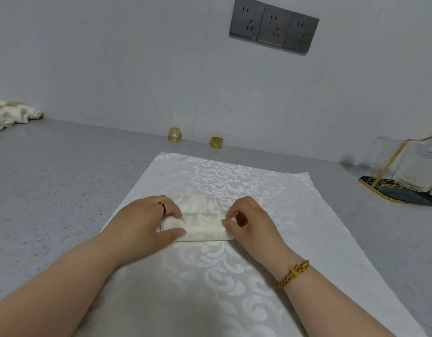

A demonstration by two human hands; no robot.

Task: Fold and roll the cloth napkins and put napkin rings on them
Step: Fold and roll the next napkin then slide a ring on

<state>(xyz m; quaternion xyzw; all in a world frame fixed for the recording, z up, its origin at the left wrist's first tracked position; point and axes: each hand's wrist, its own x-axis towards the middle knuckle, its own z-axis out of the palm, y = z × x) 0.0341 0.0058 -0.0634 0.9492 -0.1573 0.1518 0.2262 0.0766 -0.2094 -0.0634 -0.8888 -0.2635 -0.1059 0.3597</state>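
Observation:
A folded cream damask napkin [203, 221], partly rolled, lies on a larger flat damask cloth [246, 181] in the middle of the grey counter. My left hand [151, 222] grips the roll's left end, fingers curled round it. My right hand [246, 221] pinches the roll's right end with thumb and fingertips. Two gold napkin rings stand by the wall: one [174, 134] to the left, the other [217, 142] to its right. Neither hand is near them.
Several rolled napkins [13, 115] lie at the far left by the wall. A clear glass holder with gold trim [402, 171] stands on the right. Grey wall sockets [274, 25] hang above. The grey counter [64, 178] stretches left of the cloth.

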